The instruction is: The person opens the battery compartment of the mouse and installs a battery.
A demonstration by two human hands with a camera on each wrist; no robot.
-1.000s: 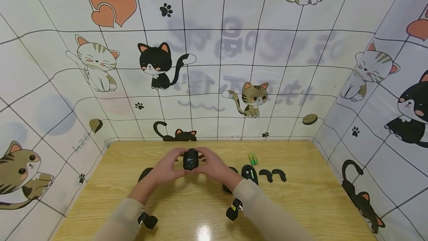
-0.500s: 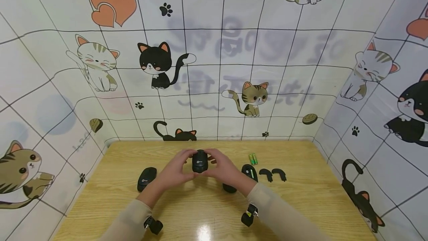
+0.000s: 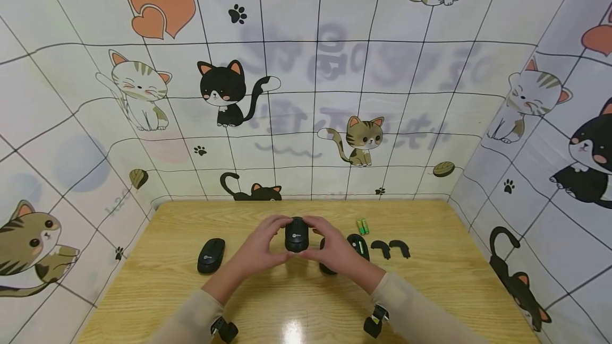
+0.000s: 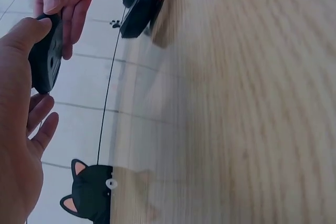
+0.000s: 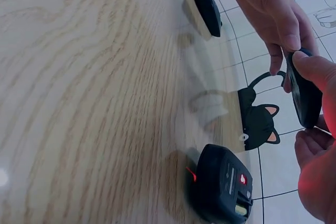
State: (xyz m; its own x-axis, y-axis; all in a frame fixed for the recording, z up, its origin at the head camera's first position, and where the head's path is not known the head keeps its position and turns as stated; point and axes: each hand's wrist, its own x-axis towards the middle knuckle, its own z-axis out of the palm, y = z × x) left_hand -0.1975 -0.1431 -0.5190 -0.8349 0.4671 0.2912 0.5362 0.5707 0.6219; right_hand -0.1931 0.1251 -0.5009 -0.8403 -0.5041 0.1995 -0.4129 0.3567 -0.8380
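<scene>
A black computer mouse (image 3: 296, 234) is held upright above the table, its logo facing the head camera. My left hand (image 3: 260, 247) pinches its left side between thumb and fingers. From the other side my right hand (image 3: 333, 248) grips it the same way. In the left wrist view the mouse (image 4: 46, 59) shows its dark underside, clear of the tabletop. Both thumbs lie at its near end. Partly hidden by my right hand is another black mouse (image 3: 326, 268). Beside that, an upturned mouse (image 5: 223, 184) shows a battery in its uncovered compartment.
To the left lies another black mouse (image 3: 211, 255). Two green batteries (image 3: 362, 226) lie at the back right of the wooden table (image 3: 268, 307). Two black curved covers (image 3: 389, 249) sit right of the upturned mouse. A cat-print curtain (image 3: 306, 94) stands behind the table.
Both hands have carried the mouse to the right and slightly nearer. The mouse on the left, partly covered by my left arm before, now shows fully.
</scene>
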